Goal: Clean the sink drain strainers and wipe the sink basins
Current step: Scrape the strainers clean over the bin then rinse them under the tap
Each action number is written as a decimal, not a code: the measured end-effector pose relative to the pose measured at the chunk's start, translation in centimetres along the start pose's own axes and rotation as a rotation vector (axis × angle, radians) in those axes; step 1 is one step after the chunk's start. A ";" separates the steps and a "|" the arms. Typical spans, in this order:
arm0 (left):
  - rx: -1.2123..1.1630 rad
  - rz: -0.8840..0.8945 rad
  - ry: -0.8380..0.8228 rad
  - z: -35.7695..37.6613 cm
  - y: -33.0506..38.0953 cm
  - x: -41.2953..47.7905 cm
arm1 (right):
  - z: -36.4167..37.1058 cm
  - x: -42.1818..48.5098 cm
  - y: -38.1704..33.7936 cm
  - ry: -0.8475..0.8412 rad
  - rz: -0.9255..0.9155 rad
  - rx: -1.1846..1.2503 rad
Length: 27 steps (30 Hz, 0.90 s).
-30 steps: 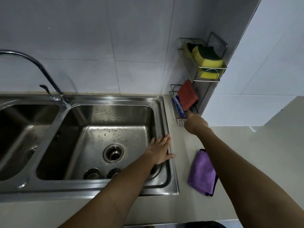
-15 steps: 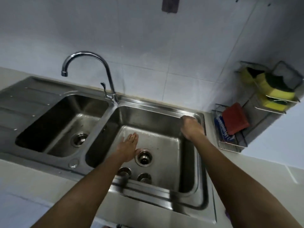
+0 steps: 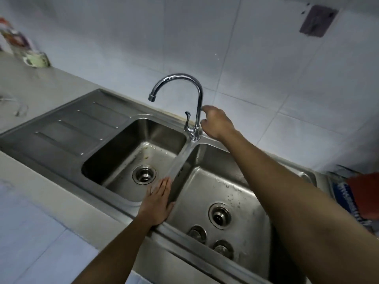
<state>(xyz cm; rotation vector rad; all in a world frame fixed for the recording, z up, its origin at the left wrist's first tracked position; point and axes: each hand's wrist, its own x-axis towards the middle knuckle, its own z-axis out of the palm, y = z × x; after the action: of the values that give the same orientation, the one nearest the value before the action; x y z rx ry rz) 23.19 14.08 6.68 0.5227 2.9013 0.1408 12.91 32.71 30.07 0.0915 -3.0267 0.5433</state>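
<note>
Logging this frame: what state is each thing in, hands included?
left basin: dirty, specks near its drain.
right basin: wet with droplets.
faucet: spout over the left basin, no stream visible.
left hand: flat on the divider, fingers straight.
right hand: at the faucet neck; grip unclear.

The right hand (image 3: 217, 124) is keeping its fingertips hidden behind the faucet (image 3: 198, 95) neck, leaving its grip unreadable, while the right forearm (image 3: 287, 191) is covering part of the right basin (image 3: 205, 191)'s back wall, and the frame edges are cropping a red cloth (image 3: 365, 193), a blue brush (image 3: 346, 198) and blurred packets (image 3: 18, 44).
</note>
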 end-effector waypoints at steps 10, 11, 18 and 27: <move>-0.048 0.056 0.054 0.3 -1.3 2.9 | 2.9 10.9 -10.3 0.002 -0.310 -0.473; -0.052 0.066 0.045 0.2 -1.6 3.4 | 3.4 11.2 -10.2 0.006 -0.316 -0.526; -0.072 0.089 0.024 0.3 -1.9 4.1 | 3.8 8.0 -7.1 0.251 -0.458 -0.293; -0.050 0.091 0.001 -0.1 -1.8 4.1 | 0.6 0.6 6.6 0.541 -0.371 -0.003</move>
<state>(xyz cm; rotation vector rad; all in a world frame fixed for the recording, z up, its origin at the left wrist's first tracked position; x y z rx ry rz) 18.82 13.85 5.84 0.6463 2.8672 0.2263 11.80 38.63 27.31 0.4207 -2.4052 0.4391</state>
